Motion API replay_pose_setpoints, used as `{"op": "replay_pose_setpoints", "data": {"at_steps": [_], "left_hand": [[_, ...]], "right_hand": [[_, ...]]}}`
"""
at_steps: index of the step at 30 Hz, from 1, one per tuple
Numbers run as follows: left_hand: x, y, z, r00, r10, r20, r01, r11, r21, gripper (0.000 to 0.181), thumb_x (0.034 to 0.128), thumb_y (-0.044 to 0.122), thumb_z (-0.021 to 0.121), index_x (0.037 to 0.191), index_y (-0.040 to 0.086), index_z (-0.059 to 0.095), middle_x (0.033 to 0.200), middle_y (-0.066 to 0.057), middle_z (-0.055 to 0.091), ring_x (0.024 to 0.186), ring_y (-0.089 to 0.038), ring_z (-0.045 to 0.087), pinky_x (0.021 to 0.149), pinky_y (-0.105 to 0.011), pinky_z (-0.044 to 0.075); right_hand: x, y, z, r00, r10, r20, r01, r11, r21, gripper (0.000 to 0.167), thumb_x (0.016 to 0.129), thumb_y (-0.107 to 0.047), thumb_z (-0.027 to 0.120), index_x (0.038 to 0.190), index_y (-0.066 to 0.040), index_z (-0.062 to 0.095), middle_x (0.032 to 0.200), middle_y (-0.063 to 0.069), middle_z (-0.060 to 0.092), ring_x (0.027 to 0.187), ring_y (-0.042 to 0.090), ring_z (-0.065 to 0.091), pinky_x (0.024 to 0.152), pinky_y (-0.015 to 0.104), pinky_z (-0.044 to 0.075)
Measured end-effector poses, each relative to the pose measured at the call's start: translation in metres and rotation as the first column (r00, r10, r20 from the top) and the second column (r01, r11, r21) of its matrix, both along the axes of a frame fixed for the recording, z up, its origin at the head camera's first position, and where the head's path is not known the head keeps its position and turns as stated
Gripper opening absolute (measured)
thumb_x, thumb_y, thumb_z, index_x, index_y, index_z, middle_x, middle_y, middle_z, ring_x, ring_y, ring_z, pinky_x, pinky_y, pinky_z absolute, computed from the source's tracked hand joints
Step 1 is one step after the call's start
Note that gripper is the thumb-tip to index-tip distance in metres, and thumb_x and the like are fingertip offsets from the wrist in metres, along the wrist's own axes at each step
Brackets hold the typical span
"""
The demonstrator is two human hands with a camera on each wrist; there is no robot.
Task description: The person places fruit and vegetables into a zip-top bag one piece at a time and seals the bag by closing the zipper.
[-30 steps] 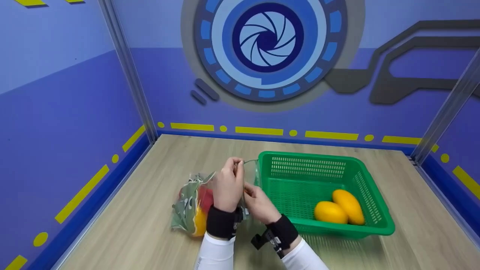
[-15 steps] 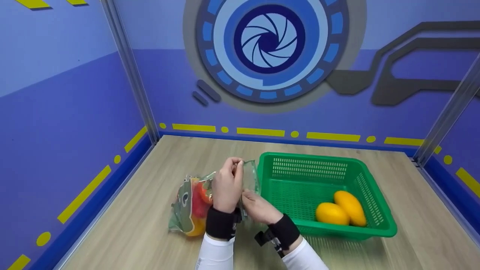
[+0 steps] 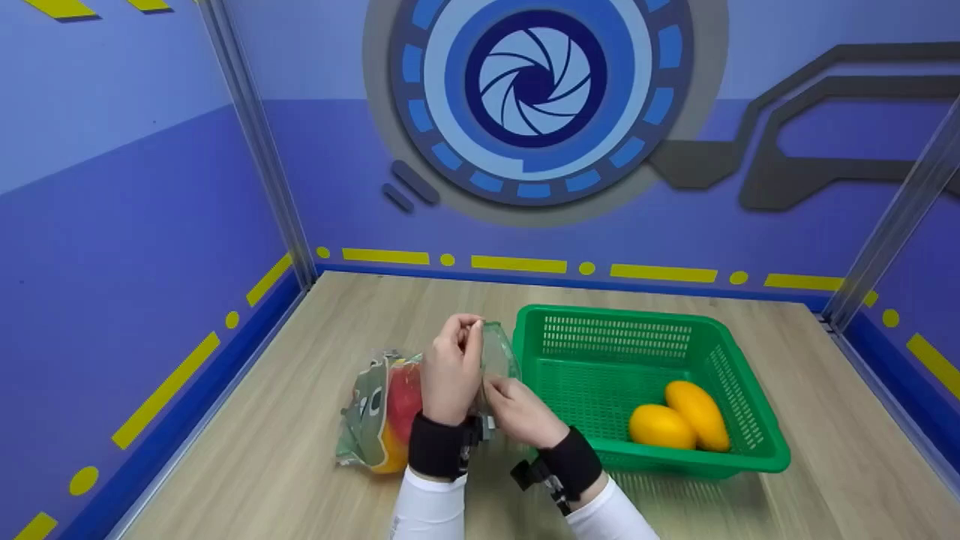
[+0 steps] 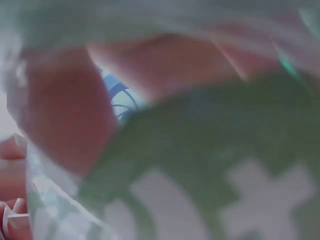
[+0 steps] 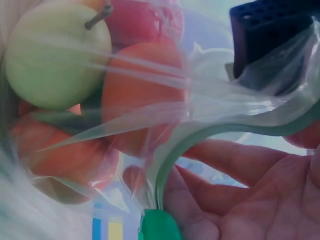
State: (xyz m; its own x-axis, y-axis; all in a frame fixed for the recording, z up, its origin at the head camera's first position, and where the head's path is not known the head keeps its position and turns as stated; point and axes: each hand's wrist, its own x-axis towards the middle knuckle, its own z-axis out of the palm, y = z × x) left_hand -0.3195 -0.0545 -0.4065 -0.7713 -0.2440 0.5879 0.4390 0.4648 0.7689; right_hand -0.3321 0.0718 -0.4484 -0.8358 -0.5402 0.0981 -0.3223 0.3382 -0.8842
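A clear plastic zip bag [image 3: 365,424] with green printing lies on the table's left-middle, with fruit inside. Its contents include a red fruit [image 3: 405,401], a yellow one at the bottom, and a pale green round fruit [image 5: 57,55] with a stem beside orange-red fruit [image 5: 145,95]. My left hand [image 3: 452,375] grips the bag's upper edge. Just right of it, my right hand [image 3: 525,412] pinches the edge lower down. A green slider [image 5: 159,226] sits on the bag's rim in the right wrist view. Blurred green print and fingers fill the left wrist view.
A green plastic basket [image 3: 750,390] stands to the right, close to my right hand, with two yellow mangoes [image 3: 664,426] in its near right corner. Decorated blue panels [image 3: 315,172] wall in the wooden table [image 3: 247,465] at the back and sides.
The bag's printed side has spread flatter and the red fruit shows more. Left hand has shifted slightly left, and more of the clear bag edge shows between the hands. The basket has stayed put.
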Motion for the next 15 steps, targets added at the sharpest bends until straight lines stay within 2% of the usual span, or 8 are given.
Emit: {"op": "replay_pose_setpoints", "data": {"at_steps": [3, 7, 9, 12, 15], "left_hand": [[0.000, 0.000, 0.001, 1.000, 0.000, 0.000, 0.000, 1.000, 0.004, 0.014, 0.1030, 0.013, 0.061, 0.104, 0.003, 0.071, 0.065, 0.004, 0.040, 0.053, -0.002, 0.033, 0.052, -0.019, 0.026], [0.000, -0.001, 0.002, 1.000, 0.001, 0.009, -0.001, 1.000, 0.005, 0.014, 0.1031, 0.013, 0.061, 0.104, 0.004, 0.071, 0.065, 0.004, 0.042, 0.054, -0.002, 0.034, 0.052, -0.020, 0.026], [0.000, -0.001, 0.001, 1.000, 0.001, 0.016, -0.001, 1.000, 0.005, 0.014, 0.1033, 0.014, 0.061, 0.105, 0.004, 0.071, 0.065, 0.004, 0.041, 0.055, -0.003, 0.035, 0.052, -0.020, 0.027], [0.000, -0.001, 0.001, 1.000, -0.001, 0.027, 0.000, 1.000, 0.009, 0.014, 0.1034, 0.014, 0.061, 0.105, 0.004, 0.071, 0.066, 0.004, 0.041, 0.056, -0.004, 0.036, 0.053, -0.020, 0.027], [0.000, -0.001, 0.000, 0.999, -0.005, 0.038, 0.005, 1.000, 0.011, 0.014, 0.1033, 0.014, 0.061, 0.105, 0.004, 0.070, 0.066, 0.003, 0.041, 0.056, -0.005, 0.037, 0.053, -0.020, 0.028]], "right_hand": [[0.000, 0.002, 0.002, 1.000, -0.015, 0.004, 0.015, 1.000, -0.005, 0.039, 0.112, -0.029, 0.036, 0.093, -0.007, 0.062, 0.067, -0.005, 0.042, 0.057, 0.010, 0.040, 0.058, 0.024, 0.035], [-0.001, 0.004, 0.004, 1.000, -0.027, -0.003, 0.027, 0.999, -0.023, 0.035, 0.112, -0.028, 0.037, 0.113, -0.002, 0.061, 0.069, -0.004, 0.041, 0.057, 0.009, 0.040, 0.057, 0.024, 0.035], [-0.001, 0.005, 0.004, 0.999, -0.033, -0.004, 0.033, 0.999, -0.022, 0.033, 0.112, -0.027, 0.038, 0.114, -0.002, 0.059, 0.070, -0.003, 0.042, 0.058, 0.010, 0.039, 0.058, 0.024, 0.035], [0.000, 0.008, 0.005, 0.998, -0.058, -0.024, 0.058, 0.998, -0.016, 0.034, 0.111, -0.028, 0.042, 0.120, -0.002, 0.061, 0.081, 0.001, 0.054, 0.070, 0.013, 0.049, 0.066, 0.028, 0.042], [0.000, 0.012, 0.007, 0.995, -0.088, -0.051, 0.087, 0.996, -0.022, 0.040, 0.110, -0.031, 0.045, 0.133, -0.002, 0.060, 0.111, 0.012, 0.069, 0.097, 0.023, 0.065, 0.085, 0.041, 0.054]]}}
